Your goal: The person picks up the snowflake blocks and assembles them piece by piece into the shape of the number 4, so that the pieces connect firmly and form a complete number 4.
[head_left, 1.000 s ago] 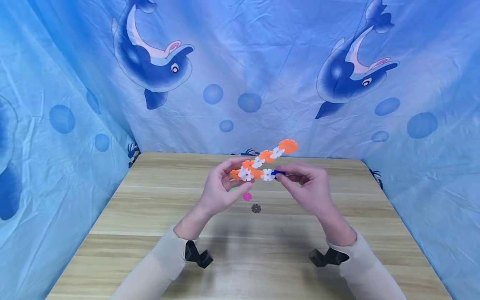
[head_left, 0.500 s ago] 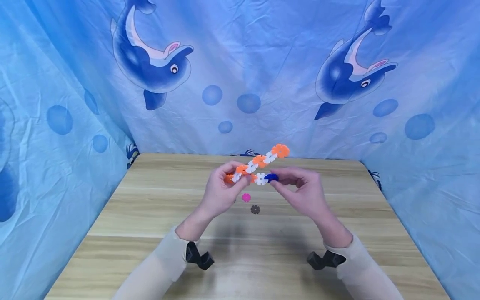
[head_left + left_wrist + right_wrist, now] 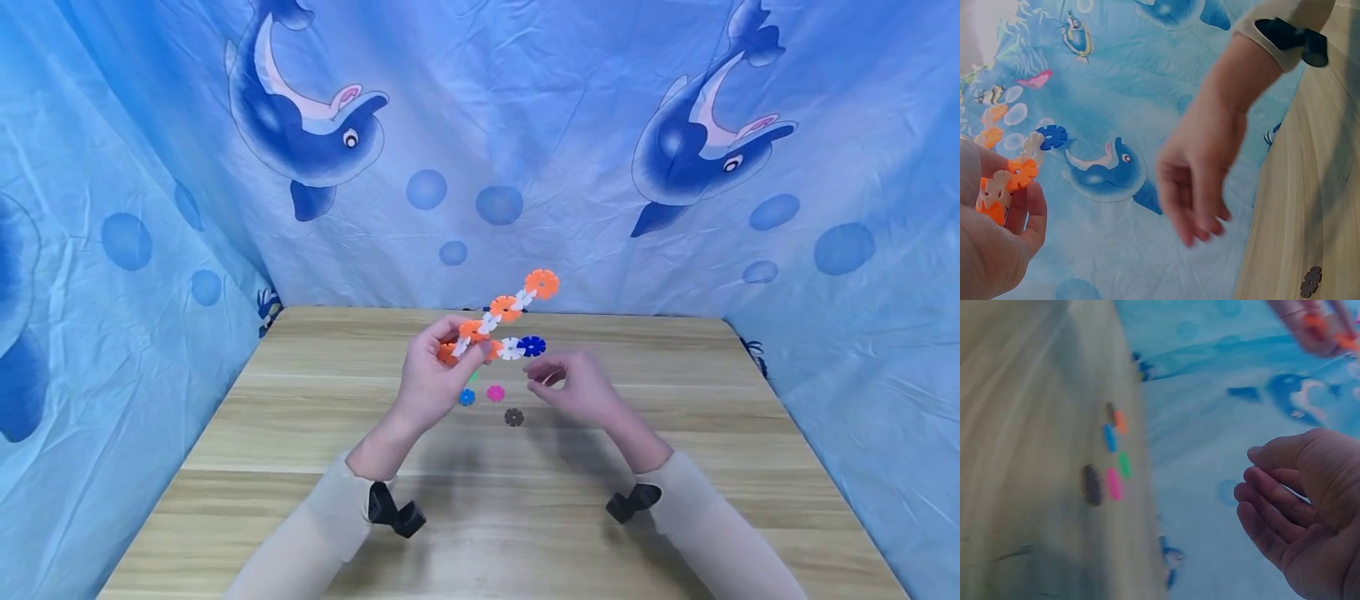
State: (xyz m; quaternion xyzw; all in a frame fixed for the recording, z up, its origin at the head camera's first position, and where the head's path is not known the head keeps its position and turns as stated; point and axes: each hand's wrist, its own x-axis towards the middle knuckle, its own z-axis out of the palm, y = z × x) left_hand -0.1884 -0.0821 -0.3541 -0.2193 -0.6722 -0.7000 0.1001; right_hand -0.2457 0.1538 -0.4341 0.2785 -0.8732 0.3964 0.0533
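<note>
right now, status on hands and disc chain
Left hand grips the orange-and-white chain. Right hand empty, clear of the dark blue end disc. Nothing seen between them.

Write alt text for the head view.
Left hand holds a bent, orange-and-white disc chain, dark blue disc at one end; right hand is empty beside it. Pink disc, brown disc and light blue disc lie on the table; dolphin cloth behind.

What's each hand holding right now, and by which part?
The left hand holds the chain of orange, white and dark-blue notched plastic discs near its bend, between thumb and fingers. The right hand holds nothing.
</note>
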